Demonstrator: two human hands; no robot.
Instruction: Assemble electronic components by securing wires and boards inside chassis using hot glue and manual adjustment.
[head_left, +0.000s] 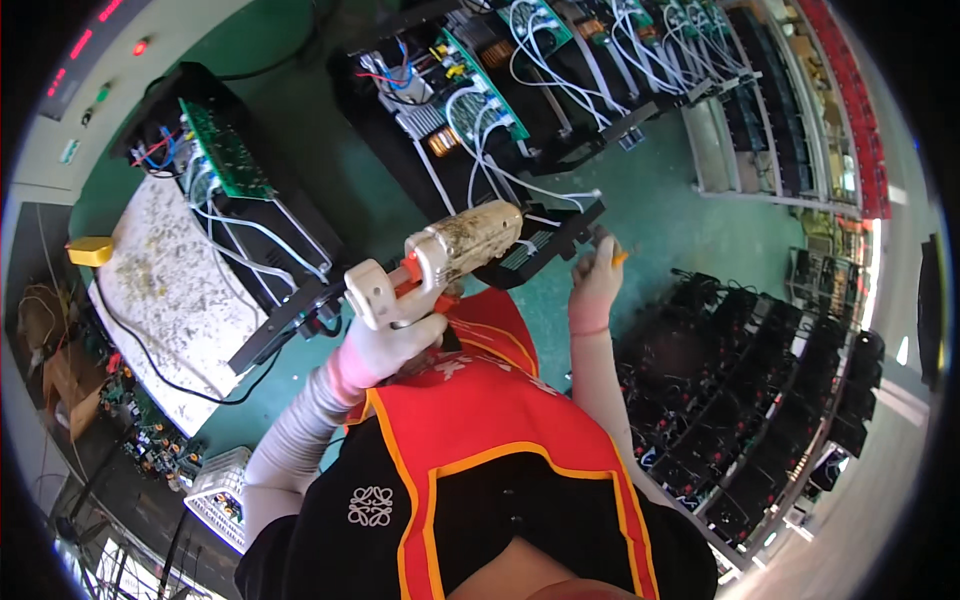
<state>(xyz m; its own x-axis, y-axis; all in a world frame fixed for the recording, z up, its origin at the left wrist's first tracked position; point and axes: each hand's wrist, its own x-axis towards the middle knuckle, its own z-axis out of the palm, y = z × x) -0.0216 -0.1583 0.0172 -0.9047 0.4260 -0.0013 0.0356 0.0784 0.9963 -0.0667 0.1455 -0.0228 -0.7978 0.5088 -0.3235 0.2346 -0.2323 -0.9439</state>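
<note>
My gloved left hand (390,350) is wrapped around the handle of a stained white glue gun (465,243) with orange-red parts. Its body points right, above the red apron. To the right, my gloved right hand (595,285) is closed by the end of a black end panel (540,250). A bit of yellow-orange shows at its fingertips, too small to name. That panel belongs to the nearest black chassis, which carries a green circuit board (485,85) and white cables. Another opened chassis with a green circuit board (225,150) stands to the left.
Several similar units with white cables (640,50) line the far side of the green bench. A speckled white sheet (170,290) lies at left beside a yellow block (90,251) and a black cord. Racks of black units (730,400) stand at right. A white basket (218,495) sits lower left.
</note>
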